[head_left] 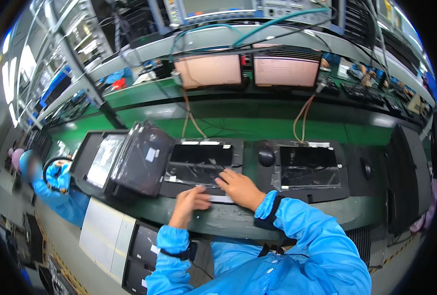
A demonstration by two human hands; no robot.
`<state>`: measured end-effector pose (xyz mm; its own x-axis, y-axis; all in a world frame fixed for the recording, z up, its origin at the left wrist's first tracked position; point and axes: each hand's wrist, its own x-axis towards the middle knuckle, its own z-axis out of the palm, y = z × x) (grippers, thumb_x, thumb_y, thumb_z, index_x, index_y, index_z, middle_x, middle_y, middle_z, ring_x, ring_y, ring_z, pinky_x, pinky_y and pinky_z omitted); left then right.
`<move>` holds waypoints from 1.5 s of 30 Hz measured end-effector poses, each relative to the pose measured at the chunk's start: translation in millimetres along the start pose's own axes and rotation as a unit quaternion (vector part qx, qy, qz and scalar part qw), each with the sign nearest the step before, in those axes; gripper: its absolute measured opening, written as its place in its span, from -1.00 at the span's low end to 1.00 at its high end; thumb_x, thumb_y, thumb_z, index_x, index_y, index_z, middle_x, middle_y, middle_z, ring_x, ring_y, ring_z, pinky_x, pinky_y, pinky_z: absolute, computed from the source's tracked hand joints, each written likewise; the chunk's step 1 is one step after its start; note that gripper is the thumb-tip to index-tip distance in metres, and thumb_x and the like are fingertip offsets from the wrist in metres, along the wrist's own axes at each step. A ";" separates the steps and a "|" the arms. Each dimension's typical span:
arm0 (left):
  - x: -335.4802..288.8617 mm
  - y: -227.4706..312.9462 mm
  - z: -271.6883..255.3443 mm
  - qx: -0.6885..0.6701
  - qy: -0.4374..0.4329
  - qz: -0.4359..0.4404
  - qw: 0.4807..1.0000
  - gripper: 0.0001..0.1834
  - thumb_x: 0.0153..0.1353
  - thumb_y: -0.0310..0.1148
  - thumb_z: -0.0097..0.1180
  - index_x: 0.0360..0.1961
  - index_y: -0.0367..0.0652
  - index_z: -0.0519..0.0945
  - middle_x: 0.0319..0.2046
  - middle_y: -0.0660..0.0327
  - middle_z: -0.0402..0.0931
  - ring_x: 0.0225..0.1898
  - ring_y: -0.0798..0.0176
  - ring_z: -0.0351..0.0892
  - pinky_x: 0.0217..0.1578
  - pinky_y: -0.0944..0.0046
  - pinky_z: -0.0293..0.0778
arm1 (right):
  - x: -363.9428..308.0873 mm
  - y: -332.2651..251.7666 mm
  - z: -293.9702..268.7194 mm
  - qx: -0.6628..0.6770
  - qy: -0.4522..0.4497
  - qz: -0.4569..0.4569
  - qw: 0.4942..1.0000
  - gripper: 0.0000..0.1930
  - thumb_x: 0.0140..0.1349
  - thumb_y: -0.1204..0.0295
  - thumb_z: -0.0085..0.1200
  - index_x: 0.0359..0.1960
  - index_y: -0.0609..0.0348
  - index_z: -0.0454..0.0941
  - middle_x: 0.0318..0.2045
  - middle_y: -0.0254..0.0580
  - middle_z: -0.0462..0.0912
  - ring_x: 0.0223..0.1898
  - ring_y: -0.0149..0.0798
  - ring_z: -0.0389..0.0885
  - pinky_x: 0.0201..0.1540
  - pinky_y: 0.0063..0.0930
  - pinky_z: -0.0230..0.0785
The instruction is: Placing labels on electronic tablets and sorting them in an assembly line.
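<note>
In front of me a flat display panel (201,155) lies on a black pad, its upper part dark and glossy and its lower part under clear film. My right hand (240,189) reaches over the panel's lower right, fingers stretched out and touching or just above the film. Beside the near edge is my left hand (190,205), slightly blurred, its fingers pointing right and apart with nothing visible in them. A thin light strip (222,199) runs along the near edge between the hands. To the right, a second display panel (309,164) rests on another black pad.
A black computer mouse (266,153) sits between the pads, another mouse (367,168) farther right. Left are film-wrapped black trays (147,157); right, a stack of black trays (410,179). Two monitors (287,70) stand behind. Tan cables (304,118) reach the panels. A co-worker (56,184) is at far left.
</note>
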<state>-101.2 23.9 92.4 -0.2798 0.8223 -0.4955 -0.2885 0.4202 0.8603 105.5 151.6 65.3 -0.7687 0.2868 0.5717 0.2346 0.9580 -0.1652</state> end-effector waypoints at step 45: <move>-1.2 -49.6 258.0 0.452 -0.047 0.575 0.680 -0.28 0.05 -0.05 0.42 0.19 -0.19 0.52 0.24 -0.11 0.38 0.32 -0.28 0.28 0.34 -0.31 0.10 | -255.9 175.9 -261.7 -0.100 -0.052 0.270 0.956 -0.70 0.14 0.48 0.25 -0.08 0.30 0.67 0.00 0.10 0.66 0.07 0.18 0.60 0.17 -0.08 0.46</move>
<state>149.7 101.0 81.2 0.2276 0.8091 0.5418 0.7643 -0.4932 0.4155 499.2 244.9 100.2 -0.5561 0.7482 0.3619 0.7147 0.6527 -0.2513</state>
